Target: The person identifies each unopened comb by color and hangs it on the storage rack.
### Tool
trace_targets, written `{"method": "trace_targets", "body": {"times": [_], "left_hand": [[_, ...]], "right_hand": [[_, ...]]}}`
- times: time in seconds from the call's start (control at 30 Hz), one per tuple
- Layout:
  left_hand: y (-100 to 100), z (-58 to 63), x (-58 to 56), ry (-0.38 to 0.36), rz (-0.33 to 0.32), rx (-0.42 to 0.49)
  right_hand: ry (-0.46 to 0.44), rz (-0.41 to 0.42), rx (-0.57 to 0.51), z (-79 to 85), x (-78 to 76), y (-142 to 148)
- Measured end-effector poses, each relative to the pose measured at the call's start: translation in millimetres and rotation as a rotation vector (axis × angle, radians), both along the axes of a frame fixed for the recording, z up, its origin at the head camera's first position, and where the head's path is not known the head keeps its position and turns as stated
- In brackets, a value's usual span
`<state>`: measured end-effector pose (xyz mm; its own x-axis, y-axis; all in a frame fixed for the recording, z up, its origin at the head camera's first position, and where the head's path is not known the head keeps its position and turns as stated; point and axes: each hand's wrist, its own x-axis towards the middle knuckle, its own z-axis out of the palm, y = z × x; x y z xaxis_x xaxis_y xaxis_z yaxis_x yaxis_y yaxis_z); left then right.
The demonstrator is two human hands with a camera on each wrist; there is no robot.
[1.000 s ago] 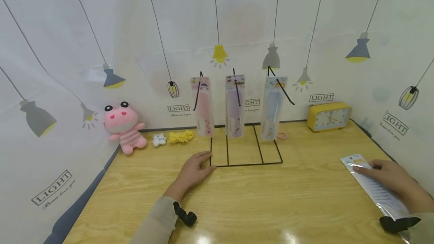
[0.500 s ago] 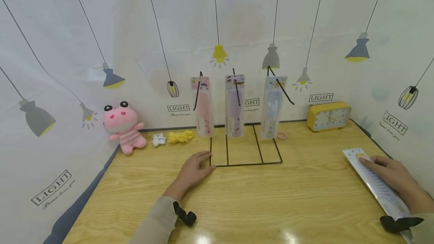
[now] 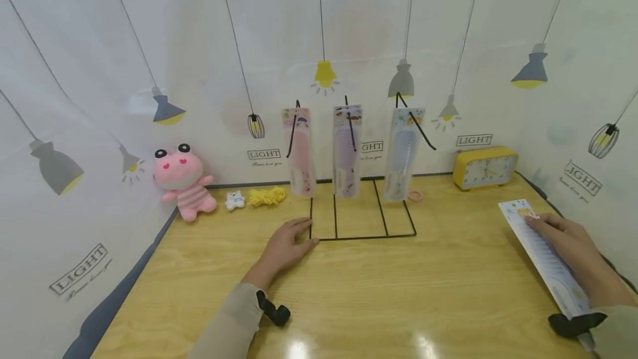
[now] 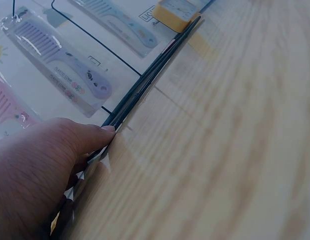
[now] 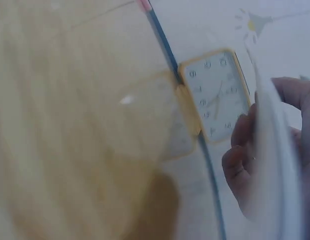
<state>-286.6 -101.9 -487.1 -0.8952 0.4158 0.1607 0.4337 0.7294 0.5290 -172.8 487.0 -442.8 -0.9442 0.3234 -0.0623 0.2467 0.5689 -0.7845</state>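
Observation:
A black wire rack (image 3: 366, 239) stands at the table's back, with three packaged combs hanging on its hooks: pink (image 3: 301, 151), purple (image 3: 345, 162) and blue (image 3: 401, 151). My left hand (image 3: 286, 245) grips the rack's front left base corner; in the left wrist view its thumb (image 4: 95, 137) lies against the front rod. Over the right side of the table, my right hand (image 3: 570, 248) holds another packaged comb (image 3: 540, 254), bluish, thumb on the printed card near its top. That package (image 5: 277, 170) shows blurred and edge-on in the right wrist view, with fingers curled behind it.
A yellow clock (image 3: 485, 168) stands at the back right. Left of the rack are a pink plush toy (image 3: 186, 181), a small white bear figure (image 3: 235, 200) and a yellow yarn bundle (image 3: 266, 196). A pink ring (image 3: 415, 195) lies beside the rack's right side.
My right hand has raised the packaged comb and moved it slightly forward, tilting its card end up. The left hand stays at the rack's corner. The head view has shifted slightly.

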Motion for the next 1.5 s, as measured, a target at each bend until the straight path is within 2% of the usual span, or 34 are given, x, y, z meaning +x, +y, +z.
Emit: {"method": "trace_targets", "body": {"times": [0.1, 0.17, 0.33, 0.4, 0.53, 0.57, 0.6, 0.73, 0.83, 1.0, 1.2, 1.5], "left_hand": [[2.0, 4.1, -3.1, -0.003, -0.005, -0.005], [2.8, 7.8, -5.9, 0.006, -0.008, -0.005], [2.9, 17.2, -14.0, 0.036, -0.012, 0.003], [2.2, 20.0, -17.0, 0.033, -0.011, 0.000], [1.4, 23.4, -22.1, 0.030, -0.014, -0.019], [1.4, 24.0, -23.1, 0.030, -0.016, -0.023], [1.6, 24.4, -23.8, 0.030, -0.021, -0.023], [2.4, 23.9, -24.7, 0.021, -0.042, -0.024], [2.0, 20.6, -22.7, 0.005, -0.040, -0.036], [1.1, 13.7, -17.2, -0.005, -0.035, -0.047], [1.5, 8.3, -9.6, -0.003, -0.036, -0.028], [-1.9, 6.6, 1.9, -0.019, -0.019, 0.007]], "right_hand": [[0.088, -0.002, -0.022, 14.0, -6.0, -14.3], [0.174, -0.003, -0.074, 26.4, -12.0, -25.2], [0.371, 0.044, -0.205, 66.3, -27.5, -55.2], [0.479, 0.112, -0.324, 80.2, -33.9, -69.1], [0.658, 0.300, -0.597, 103.2, -45.2, -98.5], [0.690, 0.352, -0.652, 107.7, -47.8, -105.0], [0.708, 0.387, -0.659, 112.2, -50.0, -111.2], [0.743, 0.484, -0.579, 123.8, -57.6, -131.3], [0.726, 0.514, -0.529, 127.2, -62.0, -141.3], [0.684, 0.557, -0.593, 128.6, -65.4, -146.2], [0.743, 0.641, -0.707, 125.0, -63.7, -143.2], [0.765, 0.652, -0.618, 121.8, -60.4, -149.7]]}}
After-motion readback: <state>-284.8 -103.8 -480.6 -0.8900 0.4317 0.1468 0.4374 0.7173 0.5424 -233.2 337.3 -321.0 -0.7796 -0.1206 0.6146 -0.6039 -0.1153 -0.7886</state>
